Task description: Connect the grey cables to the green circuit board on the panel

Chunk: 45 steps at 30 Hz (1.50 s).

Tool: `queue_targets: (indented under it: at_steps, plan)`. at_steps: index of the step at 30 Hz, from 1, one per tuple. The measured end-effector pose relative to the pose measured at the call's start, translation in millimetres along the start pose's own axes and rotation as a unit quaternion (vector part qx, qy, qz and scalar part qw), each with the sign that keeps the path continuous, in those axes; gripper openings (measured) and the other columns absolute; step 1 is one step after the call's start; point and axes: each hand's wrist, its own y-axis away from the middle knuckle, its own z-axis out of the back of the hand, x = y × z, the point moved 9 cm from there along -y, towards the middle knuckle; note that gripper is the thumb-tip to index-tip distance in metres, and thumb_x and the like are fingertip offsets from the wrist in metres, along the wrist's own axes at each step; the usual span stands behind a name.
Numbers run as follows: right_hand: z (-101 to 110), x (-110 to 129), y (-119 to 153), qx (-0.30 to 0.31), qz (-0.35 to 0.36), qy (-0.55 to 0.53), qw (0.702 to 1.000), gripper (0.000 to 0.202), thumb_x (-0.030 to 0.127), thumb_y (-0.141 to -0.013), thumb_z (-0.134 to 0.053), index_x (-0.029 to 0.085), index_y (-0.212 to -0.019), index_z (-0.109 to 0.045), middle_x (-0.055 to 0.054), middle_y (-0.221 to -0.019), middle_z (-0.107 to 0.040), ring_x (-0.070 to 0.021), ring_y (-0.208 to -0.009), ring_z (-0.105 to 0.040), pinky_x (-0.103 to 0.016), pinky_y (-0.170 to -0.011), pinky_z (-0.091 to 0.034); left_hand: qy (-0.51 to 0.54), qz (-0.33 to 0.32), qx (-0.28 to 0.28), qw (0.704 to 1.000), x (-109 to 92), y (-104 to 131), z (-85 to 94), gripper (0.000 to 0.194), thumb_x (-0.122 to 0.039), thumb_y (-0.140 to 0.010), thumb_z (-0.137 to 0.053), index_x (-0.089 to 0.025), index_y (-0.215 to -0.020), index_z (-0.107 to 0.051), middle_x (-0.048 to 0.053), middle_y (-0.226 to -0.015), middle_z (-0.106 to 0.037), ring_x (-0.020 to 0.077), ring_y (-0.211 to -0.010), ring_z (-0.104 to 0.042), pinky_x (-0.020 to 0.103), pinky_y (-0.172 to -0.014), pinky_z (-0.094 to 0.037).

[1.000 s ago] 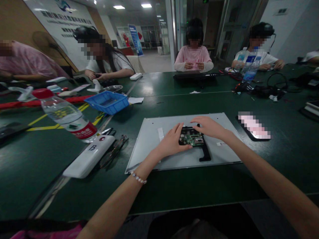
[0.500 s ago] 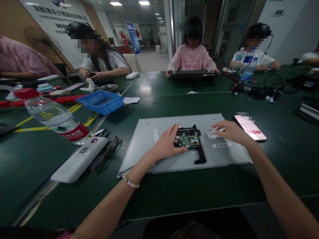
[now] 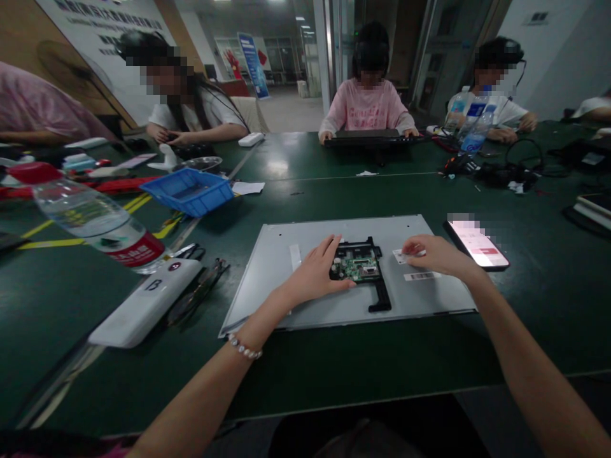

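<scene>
A flat grey metal panel (image 3: 258, 273) lies on the green table in front of me. On its middle sits a green circuit board (image 3: 356, 268) in a black plastic frame (image 3: 380, 296). My left hand (image 3: 317, 267) rests over the frame's left side, thumb and fingers spread apart around it. Over the panel's right part, my right hand (image 3: 429, 254) has its fingers curled and thumb drawn in, at a small white label (image 3: 398, 256). Whether the fingertips hold anything is hidden. A barcode sticker (image 3: 422, 276) lies just below that hand.
A lit phone (image 3: 480, 245) is right of the panel. To the left are glasses (image 3: 198, 292), a white power bank (image 3: 146, 305), a tilted water bottle (image 3: 105, 222) and a blue tray (image 3: 191, 194). Other people sit across the table; one holds a black flat panel (image 3: 370, 140).
My right hand's fingers have curled in and lowered toward the white label. The left hand stays on the frame. The whole view has shifted slightly.
</scene>
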Motion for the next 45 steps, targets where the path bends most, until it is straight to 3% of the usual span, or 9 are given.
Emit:
queue_targets:
  at_steps: [5,10,16,20,24,28,34,40,45]
  plan:
    - [2,0,0,-0.011,-0.017,-0.031,0.999,0.022,0.019,-0.073,-0.059,0.019,-0.093,-0.068,-0.006,-0.090,-0.070,-0.0188,-0.080,-0.065,-0.032,-0.072,-0.050,0.000,0.009,0.009,1.000,-1,0,1.4,0.101,-0.064,-0.076,-0.055,-0.017,-0.150,-0.005,0.015,-0.155,-0.010,0.0381,-0.138,-0.021,0.051,-0.110,-0.027]
    - [4,-2,-2,-0.027,-0.016,-0.071,0.997,0.018,0.028,-0.073,-0.064,0.019,-0.085,-0.072,-0.007,-0.089,-0.072,-0.0202,-0.082,-0.066,-0.033,-0.074,-0.050,-0.004,0.002,0.003,1.000,0,0,2.0,0.101,-0.066,-0.077,-0.054,-0.016,-0.150,-0.005,0.016,-0.155,-0.010,0.0386,-0.138,-0.022,0.052,-0.109,-0.028]
    - [-10,25,-5,0.012,0.052,-0.170,0.984,0.015,0.029,-0.077,-0.063,0.020,-0.083,-0.073,-0.005,-0.088,-0.072,-0.0183,-0.081,-0.066,-0.032,-0.077,-0.050,-0.015,0.001,-0.004,1.000,1,-1,1.4,0.101,-0.066,-0.076,-0.054,-0.015,-0.149,-0.007,0.017,-0.154,-0.012,0.0379,-0.137,-0.023,0.050,-0.110,-0.028]
    - [-24,34,-8,0.027,0.077,-0.164,0.983,0.014,0.027,-0.079,-0.061,0.021,-0.082,-0.073,-0.005,-0.085,-0.071,-0.0164,-0.076,-0.064,-0.030,-0.072,-0.049,-0.021,-0.002,-0.007,1.000,1,-1,1.0,0.101,-0.066,-0.076,-0.054,-0.015,-0.149,-0.007,0.017,-0.154,-0.011,0.0373,-0.137,-0.024,0.049,-0.110,-0.028]
    - [-30,34,-12,-0.004,0.109,-0.135,0.985,0.013,0.028,-0.079,-0.062,0.022,-0.083,-0.073,-0.005,-0.092,-0.068,-0.0160,-0.077,-0.061,-0.030,-0.070,-0.048,-0.024,-0.006,-0.006,1.000,2,-2,-0.8,0.101,-0.065,-0.076,-0.054,-0.013,-0.149,-0.008,0.018,-0.154,-0.011,0.0377,-0.138,-0.023,0.049,-0.110,-0.028]
    - [-31,34,-14,-0.027,0.120,-0.104,0.987,0.013,0.029,-0.080,-0.062,0.022,-0.084,-0.073,-0.004,-0.086,-0.065,-0.0152,-0.073,-0.058,-0.030,-0.066,-0.045,-0.025,-0.004,-0.004,1.000,3,-2,-1.5,0.102,-0.066,-0.076,-0.054,-0.014,-0.149,-0.007,0.018,-0.154,-0.011,0.0373,-0.138,-0.022,0.049,-0.110,-0.027]
    - [-29,36,-13,-0.020,0.108,-0.089,0.990,0.012,0.027,-0.080,-0.061,0.023,-0.081,-0.073,-0.003,-0.082,-0.067,-0.0145,-0.070,-0.057,-0.029,-0.064,-0.043,-0.023,-0.005,-0.005,1.000,3,-2,-0.8,0.101,-0.067,-0.076,-0.054,-0.015,-0.149,-0.008,0.017,-0.154,-0.012,0.0382,-0.137,-0.023,0.050,-0.110,-0.027]
    - [-41,28,-12,0.018,0.045,-0.172,0.984,0.016,0.031,-0.081,-0.058,0.020,-0.084,-0.070,-0.004,-0.076,-0.068,-0.0128,-0.057,-0.059,-0.024,-0.047,-0.042,-0.030,-0.009,0.000,1.000,3,-2,-2.8,0.101,-0.067,-0.077,-0.053,-0.014,-0.149,-0.008,0.018,-0.154,-0.010,0.0373,-0.138,-0.022,0.048,-0.111,-0.027]
    - [-42,31,-11,0.022,0.041,-0.178,0.983,0.018,0.033,-0.079,-0.060,0.018,-0.084,-0.070,-0.004,-0.067,-0.066,-0.0136,-0.056,-0.060,-0.024,-0.048,-0.044,-0.032,-0.021,-0.010,0.999,3,-2,-2.4,0.099,-0.067,-0.077,-0.053,-0.015,-0.149,-0.010,0.019,-0.154,-0.012,0.0375,-0.137,-0.024,0.048,-0.110,-0.026]
